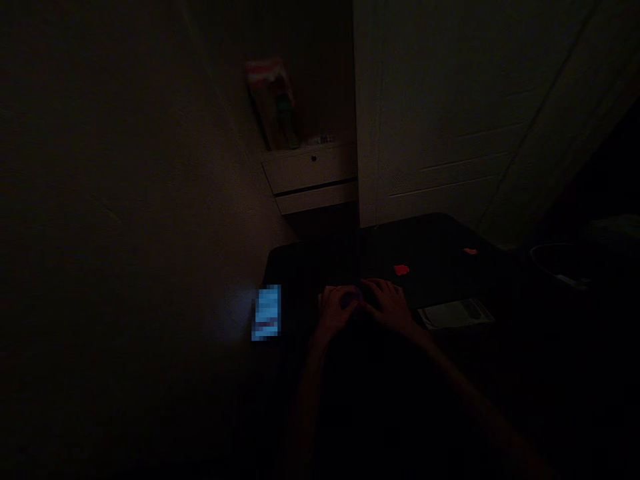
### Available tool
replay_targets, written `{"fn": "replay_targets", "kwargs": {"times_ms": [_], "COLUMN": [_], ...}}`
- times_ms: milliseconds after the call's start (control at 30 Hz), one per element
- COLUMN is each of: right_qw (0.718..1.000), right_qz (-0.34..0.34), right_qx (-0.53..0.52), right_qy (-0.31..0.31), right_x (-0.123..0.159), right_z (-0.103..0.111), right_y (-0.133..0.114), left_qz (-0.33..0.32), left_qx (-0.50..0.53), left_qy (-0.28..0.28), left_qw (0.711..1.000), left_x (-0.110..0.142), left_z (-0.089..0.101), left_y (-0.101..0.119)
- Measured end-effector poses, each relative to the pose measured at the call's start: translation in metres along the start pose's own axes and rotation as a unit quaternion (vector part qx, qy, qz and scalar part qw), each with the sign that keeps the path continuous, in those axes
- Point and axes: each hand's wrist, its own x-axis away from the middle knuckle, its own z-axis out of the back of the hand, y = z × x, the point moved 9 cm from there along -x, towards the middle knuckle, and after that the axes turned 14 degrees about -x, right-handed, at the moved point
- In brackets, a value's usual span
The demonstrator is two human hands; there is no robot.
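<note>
The scene is very dark. My left hand [334,311] and my right hand [390,305] are close together over the black table [320,263], fingers curved and thumbs nearly meeting. Between them shows a dark purple, rounded thing [353,297]; its kind is too dim to make out. Both hands appear closed around its sides. Beyond my right hand lies a small red piece [401,270], and farther right is a second red piece [470,251]. A pale printed sheet or packet [456,314] rests just right of my right wrist.
A lit screen [267,313], blurred into blocks, glows at the table's left side by the wall [165,200]. Behind the table stand a pale drawer unit [315,175] with a red-topped box [273,103] on it, and a large light panel [430,120]. A curved rim [555,248] shows at right.
</note>
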Motion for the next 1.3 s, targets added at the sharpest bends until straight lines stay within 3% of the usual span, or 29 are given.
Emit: {"fn": "replay_targets", "kwargs": {"times_ms": [300,1300], "right_qw": [0.999,0.999], "right_qz": [-0.027,-0.010], "right_qx": [-0.001,-0.013], "right_qy": [0.039,0.044], "right_x": [-0.0028,-0.0012], "right_z": [0.0027,0.0041], "right_y": [-0.0025,-0.0032], "left_qz": [-0.011,0.006], "left_qx": [-0.002,-0.007], "left_qy": [-0.002,0.005], "left_qw": [1.000,1.000], "left_x": [0.0007,0.0012], "left_z": [0.0009,0.0010], "left_y": [0.0024,0.0028]}}
